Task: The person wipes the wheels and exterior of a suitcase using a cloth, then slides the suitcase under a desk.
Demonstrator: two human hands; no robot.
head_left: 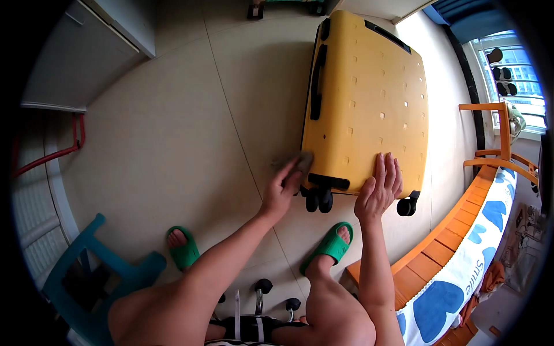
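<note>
Touching yellow suitcase [372,92], right hand [376,195] flat, left hand [281,193] gripping blurred cloth [304,161], white cover [470,259] reading "Smile"

The tiled floor [156,144] carries yellow suitcase [369,115]; green slippers [334,245].

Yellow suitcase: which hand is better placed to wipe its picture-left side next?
Probably the left hand: it is at that side's near corner, apparently holding a blurred greyish cloth. The right hand rests on the suitcase's broad face, farther from that side.
</note>
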